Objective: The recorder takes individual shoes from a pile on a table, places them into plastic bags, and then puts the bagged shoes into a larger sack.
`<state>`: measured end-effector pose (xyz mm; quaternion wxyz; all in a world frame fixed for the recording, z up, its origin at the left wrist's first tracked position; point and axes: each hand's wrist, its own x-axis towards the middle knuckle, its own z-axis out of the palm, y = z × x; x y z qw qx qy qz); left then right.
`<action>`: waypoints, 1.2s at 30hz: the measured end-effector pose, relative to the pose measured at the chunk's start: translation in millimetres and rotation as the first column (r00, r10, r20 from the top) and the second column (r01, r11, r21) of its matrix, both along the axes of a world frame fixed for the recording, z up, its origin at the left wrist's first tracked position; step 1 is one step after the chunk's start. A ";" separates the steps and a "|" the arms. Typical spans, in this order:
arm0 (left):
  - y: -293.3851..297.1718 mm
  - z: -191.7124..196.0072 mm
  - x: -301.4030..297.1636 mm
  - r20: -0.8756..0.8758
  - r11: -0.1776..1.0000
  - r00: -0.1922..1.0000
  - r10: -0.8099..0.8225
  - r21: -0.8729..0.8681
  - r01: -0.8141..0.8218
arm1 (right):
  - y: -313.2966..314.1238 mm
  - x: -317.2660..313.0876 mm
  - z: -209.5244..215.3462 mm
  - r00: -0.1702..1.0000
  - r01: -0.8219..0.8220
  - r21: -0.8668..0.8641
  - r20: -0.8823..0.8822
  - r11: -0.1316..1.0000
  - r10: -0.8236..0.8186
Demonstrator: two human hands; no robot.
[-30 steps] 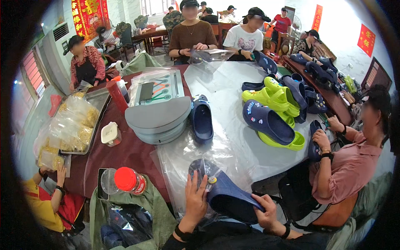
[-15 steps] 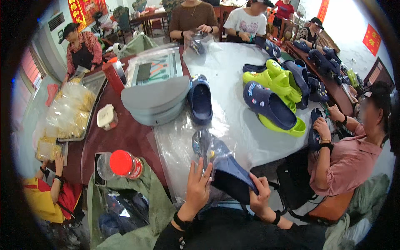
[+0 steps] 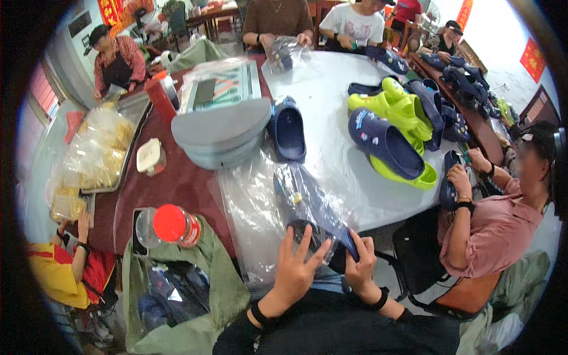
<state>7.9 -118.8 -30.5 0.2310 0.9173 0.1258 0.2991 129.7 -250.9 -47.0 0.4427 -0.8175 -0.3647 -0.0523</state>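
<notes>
A navy clog point(image 3: 297, 188) with small charms lies toe-first, pointing away from me, inside a clear plastic bag point(image 3: 248, 236) at the table's near edge. My left hand point(image 3: 294, 269) rests with fingers spread on the bag over the clog's opening. With thumb and fingers, my right hand point(image 3: 362, 266) pinches the clog's heel end; the palm side is hidden. Just beyond the bag sits another navy clog point(image 3: 288, 133), unwrapped, toe away from me.
Navy and lime-green clogs point(image 3: 396, 139) are heaped right of centre. To the left stand a grey half-round object point(image 3: 219, 124), a red-lidded jar point(image 3: 171, 225) and a green sack point(image 3: 219, 296) holding bagged navy items. A co-worker in pink point(image 3: 494, 236) sits at right; others surround the table.
The clog has slid farther into the bag, away from me, and the plastic now covers more of it. My left hand has shifted right across it; my right hand has followed the heel.
</notes>
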 end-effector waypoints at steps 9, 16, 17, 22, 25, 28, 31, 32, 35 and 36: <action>-12.5 5.9 9.9 0.073 0.954 0.958 -0.277 0.144 0.265 | -31.5 4.2 5.7 0.983 0.083 0.196 -0.177 0.977 -0.048; 5.5 -7.1 25.6 0.613 0.997 0.790 0.003 0.057 -0.048 | -32.7 8.7 15.3 0.997 0.067 0.311 -0.051 0.948 -0.054; 15.3 -4.3 25.9 0.469 0.980 0.882 -0.051 -0.148 0.135 | -24.3 7.4 17.4 0.996 0.070 0.281 -0.070 0.957 -0.052; 23.0 -23.6 43.8 0.427 0.868 0.904 0.031 -0.460 0.188 | 5.6 2.2 -7.9 0.968 0.126 0.335 -0.248 0.934 -0.042; 12.5 -36.2 40.7 0.427 0.687 0.895 0.132 -0.690 0.228 | 18.5 3.9 -12.1 0.955 0.124 0.304 -0.295 0.945 -0.031; 17.2 -53.9 38.0 0.328 0.602 0.918 0.222 -0.787 0.136 | 33.3 -12.8 -20.4 0.816 0.145 0.480 -0.553 0.865 0.170; 27.3 -61.9 37.0 0.205 0.766 0.949 0.239 -0.641 -0.054 | 42.0 -23.5 -28.4 0.829 -0.033 0.484 -0.476 0.875 0.294; 27.8 -63.2 36.1 0.204 0.766 0.951 0.231 -0.641 -0.048 | 43.2 -25.4 -34.6 0.849 -0.052 0.492 -0.436 0.869 0.298; 32.8 -61.0 30.5 0.220 0.672 0.936 0.275 -0.740 -0.024 | 45.8 -23.8 -38.0 0.968 -0.177 0.300 -0.118 0.937 0.221; 33.2 -59.7 29.6 0.217 0.671 0.937 0.275 -0.741 -0.026 | 46.8 -23.1 -40.5 0.968 -0.176 0.300 -0.120 0.938 0.220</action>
